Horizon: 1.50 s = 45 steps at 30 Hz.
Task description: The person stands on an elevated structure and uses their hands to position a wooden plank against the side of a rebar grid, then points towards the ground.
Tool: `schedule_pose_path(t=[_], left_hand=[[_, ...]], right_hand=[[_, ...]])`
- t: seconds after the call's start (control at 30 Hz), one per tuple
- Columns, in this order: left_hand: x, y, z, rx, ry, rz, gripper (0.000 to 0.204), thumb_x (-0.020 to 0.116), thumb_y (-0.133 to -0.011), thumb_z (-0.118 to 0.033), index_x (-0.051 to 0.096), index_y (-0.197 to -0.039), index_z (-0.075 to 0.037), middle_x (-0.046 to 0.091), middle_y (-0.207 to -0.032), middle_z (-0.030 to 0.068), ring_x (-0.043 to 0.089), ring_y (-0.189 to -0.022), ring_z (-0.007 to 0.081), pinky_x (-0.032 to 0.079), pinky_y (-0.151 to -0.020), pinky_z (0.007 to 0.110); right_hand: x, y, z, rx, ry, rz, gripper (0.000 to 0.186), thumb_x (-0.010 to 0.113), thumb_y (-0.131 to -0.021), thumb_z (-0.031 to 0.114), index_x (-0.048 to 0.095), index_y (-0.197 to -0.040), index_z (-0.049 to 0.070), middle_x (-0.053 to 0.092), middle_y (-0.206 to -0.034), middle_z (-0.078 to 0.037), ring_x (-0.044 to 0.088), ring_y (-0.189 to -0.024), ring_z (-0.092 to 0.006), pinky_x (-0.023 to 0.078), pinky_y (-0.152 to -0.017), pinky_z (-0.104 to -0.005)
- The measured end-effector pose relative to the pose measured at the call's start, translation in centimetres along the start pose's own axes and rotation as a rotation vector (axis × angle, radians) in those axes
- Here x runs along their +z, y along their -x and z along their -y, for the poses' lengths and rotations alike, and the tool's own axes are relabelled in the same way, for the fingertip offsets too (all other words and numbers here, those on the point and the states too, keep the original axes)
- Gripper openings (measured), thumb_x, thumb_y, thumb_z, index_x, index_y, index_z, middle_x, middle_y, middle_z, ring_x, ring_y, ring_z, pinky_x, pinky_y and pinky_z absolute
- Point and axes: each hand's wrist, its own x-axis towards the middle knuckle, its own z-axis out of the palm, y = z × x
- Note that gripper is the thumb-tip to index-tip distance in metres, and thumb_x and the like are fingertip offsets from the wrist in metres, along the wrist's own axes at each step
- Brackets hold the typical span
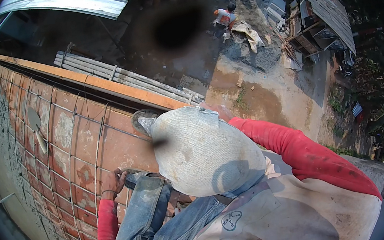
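Observation:
My left hand (112, 183) is down at the steel bar mesh (74, 157), right beside my dusty left shoe (134, 177). Its fingers are curled, and what lies in them cannot be made out. Beyond my raised, pale, worn right knee (205, 147), my right hand (219, 110) is partly hidden, near the end of an orange-brown plank (135, 92). Its fingers do not show clearly. A pointing trowel (34, 120) with a light handle lies on the mesh, away from both hands. My right shoe (145, 120) stands close to the plank.
The reddish slab (125, 148) ends at the plank, with a drop beyond it. Grey poles (123, 75) lie bundled past that edge. Far below, a person (225, 17) is near a grey heap (261, 55) and a roofed shed (325, 10). Corrugated metal sheet (84, 0) juts in above.

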Motion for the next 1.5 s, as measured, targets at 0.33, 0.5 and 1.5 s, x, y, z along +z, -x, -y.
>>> schedule_pose_path(t=[0.33, 0.5, 1.5], left_hand=[[-0.5, 0.1, -0.6, 0.004, -0.007, 0.017, 0.035, 0.065, -0.090, -0.038, 0.069, -0.096, -0.003, 0.069, -0.078, 0.0212, 0.069, -0.078, 0.0369, 0.053, -0.070, 0.046], [-0.5, 0.1, -0.7, 0.002, -0.006, 0.010, 0.035, 0.065, -0.090, -0.038, 0.069, -0.095, -0.003, 0.070, -0.079, 0.0208, 0.069, -0.080, 0.0368, 0.053, -0.071, 0.046], [0.0, 0.0, 0.0, -0.016, -0.008, 0.028, 0.037, 0.064, -0.091, -0.041, 0.069, -0.100, -0.006, 0.070, -0.078, 0.0184, 0.069, -0.080, 0.0360, 0.053, -0.072, 0.047]], right_hand=[[0.1, -0.2, -0.4, 0.012, 0.017, 0.024, 0.060, 0.063, -0.088, 0.053, 0.052, -0.123, 0.005, 0.066, -0.111, -0.022, 0.066, -0.094, -0.0424, 0.053, -0.078, -0.0523], [0.2, -0.1, -0.5, 0.019, 0.044, 0.022, 0.061, 0.062, -0.088, 0.054, 0.051, -0.124, 0.005, 0.066, -0.111, -0.023, 0.066, -0.095, -0.0428, 0.053, -0.079, -0.0528], [-0.2, 0.0, 0.1, 0.016, 0.040, 0.028, 0.058, 0.064, -0.088, 0.050, 0.051, -0.123, 0.005, 0.066, -0.109, -0.022, 0.066, -0.096, -0.0416, 0.052, -0.080, -0.0520]])
